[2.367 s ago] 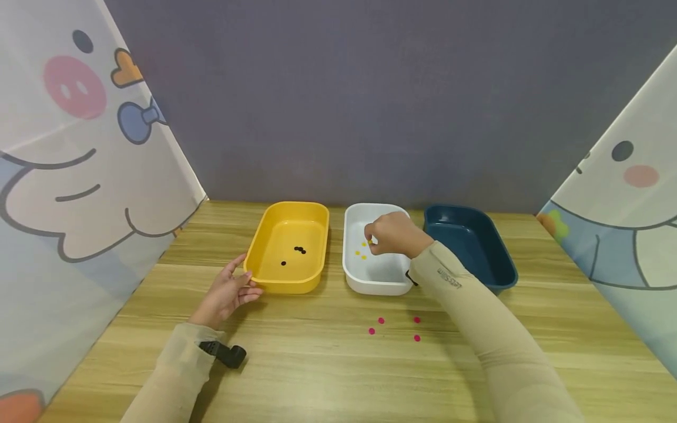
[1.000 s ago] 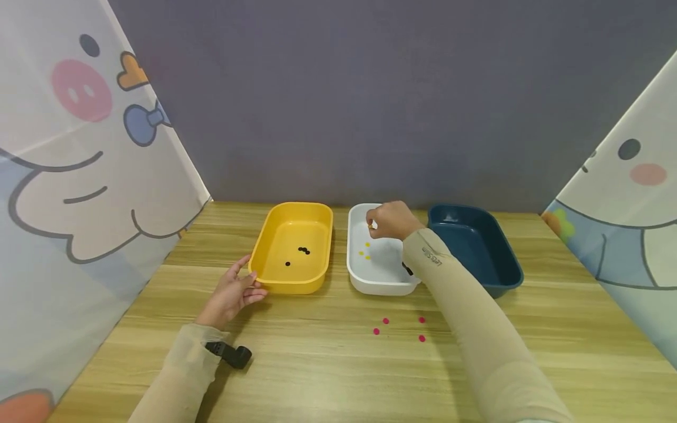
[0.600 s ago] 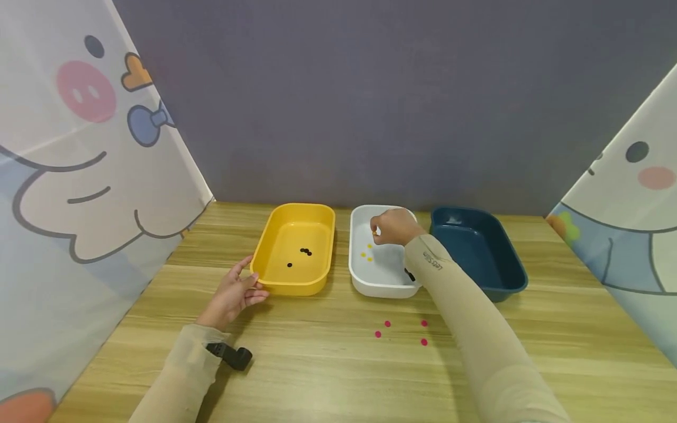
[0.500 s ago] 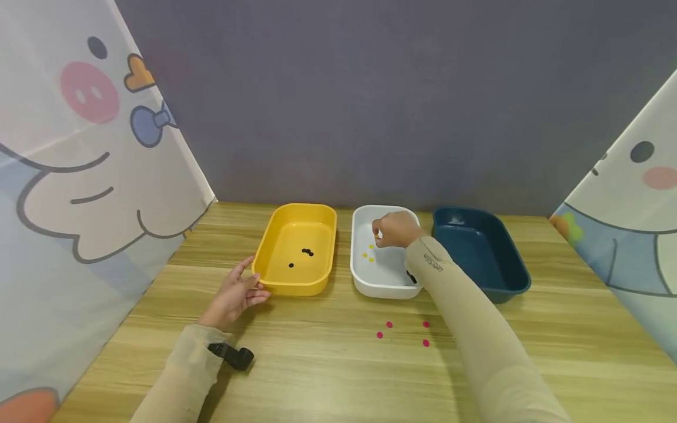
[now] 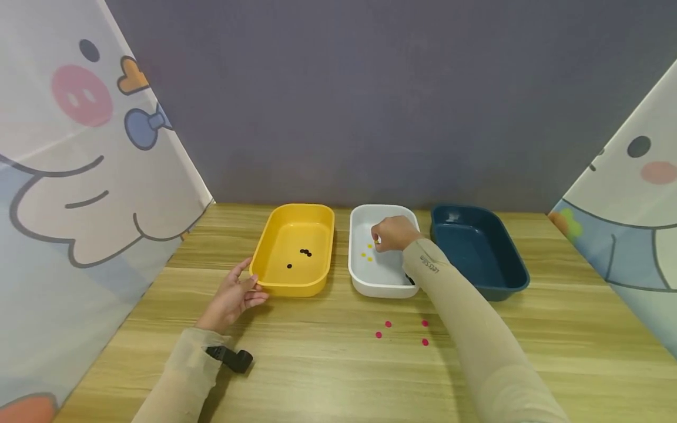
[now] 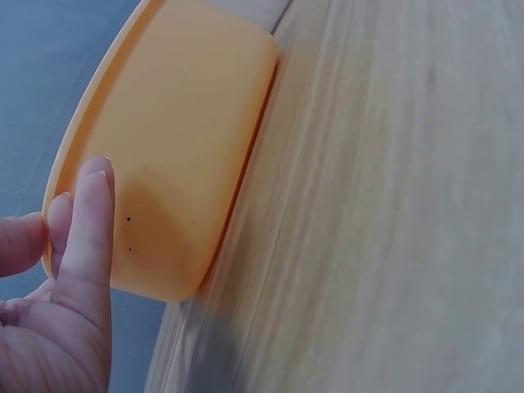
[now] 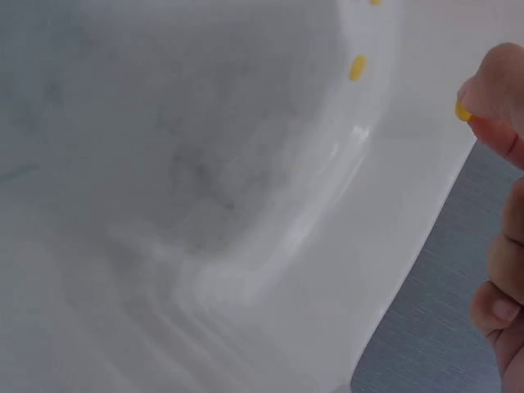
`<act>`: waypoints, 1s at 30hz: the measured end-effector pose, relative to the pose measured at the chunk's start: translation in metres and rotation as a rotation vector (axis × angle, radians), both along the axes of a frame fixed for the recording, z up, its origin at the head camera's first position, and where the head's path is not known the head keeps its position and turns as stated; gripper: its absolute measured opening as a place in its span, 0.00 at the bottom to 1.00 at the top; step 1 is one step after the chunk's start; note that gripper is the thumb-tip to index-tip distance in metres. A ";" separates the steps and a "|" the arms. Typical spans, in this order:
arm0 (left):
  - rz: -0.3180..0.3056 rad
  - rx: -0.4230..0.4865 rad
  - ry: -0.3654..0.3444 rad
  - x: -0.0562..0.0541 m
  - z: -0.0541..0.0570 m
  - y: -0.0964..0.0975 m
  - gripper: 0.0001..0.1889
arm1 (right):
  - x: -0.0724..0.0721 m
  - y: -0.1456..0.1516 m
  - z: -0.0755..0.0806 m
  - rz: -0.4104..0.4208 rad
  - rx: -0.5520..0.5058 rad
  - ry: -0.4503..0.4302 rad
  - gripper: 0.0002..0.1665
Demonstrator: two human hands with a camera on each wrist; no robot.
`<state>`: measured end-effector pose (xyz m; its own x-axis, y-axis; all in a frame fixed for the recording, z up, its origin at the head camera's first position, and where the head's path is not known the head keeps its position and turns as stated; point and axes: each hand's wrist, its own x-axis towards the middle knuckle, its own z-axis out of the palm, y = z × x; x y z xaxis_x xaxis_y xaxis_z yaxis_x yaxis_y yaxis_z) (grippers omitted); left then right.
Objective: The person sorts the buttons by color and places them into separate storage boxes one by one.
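My left hand (image 5: 231, 301) grips the near left corner of the yellow tray (image 5: 290, 289), thumb at the rim and fingers against the outer wall; the left wrist view shows the yellow tray (image 6: 188, 123) from outside. Several small black discs (image 5: 305, 252) lie in it. Over the white tray (image 5: 372, 288), my right hand (image 5: 395, 233) pinches a small yellow disc (image 7: 463, 110) between thumb and forefinger, the other fingers curled. Three more yellow discs (image 5: 369, 259) are on the white tray's floor, left of that hand.
A dark blue tray (image 5: 508, 258) stands to the right of the white one, partly behind the right forearm. Several pink discs (image 5: 388, 324) lie on the wooden table (image 5: 317, 364) in front of the white tray. A grey wall (image 5: 338, 106) rises behind the trays.
From the far part of the white tray, my right hand has come nearer and lower with the yellow disc over the last second. The left hand keeps its grip on the yellow tray.
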<state>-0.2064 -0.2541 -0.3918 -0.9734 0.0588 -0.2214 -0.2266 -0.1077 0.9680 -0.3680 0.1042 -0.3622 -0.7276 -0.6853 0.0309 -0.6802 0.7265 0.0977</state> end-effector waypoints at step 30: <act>0.027 -0.023 -0.021 0.000 -0.001 0.002 0.33 | 0.001 0.000 -0.010 -0.097 -0.038 -0.142 0.08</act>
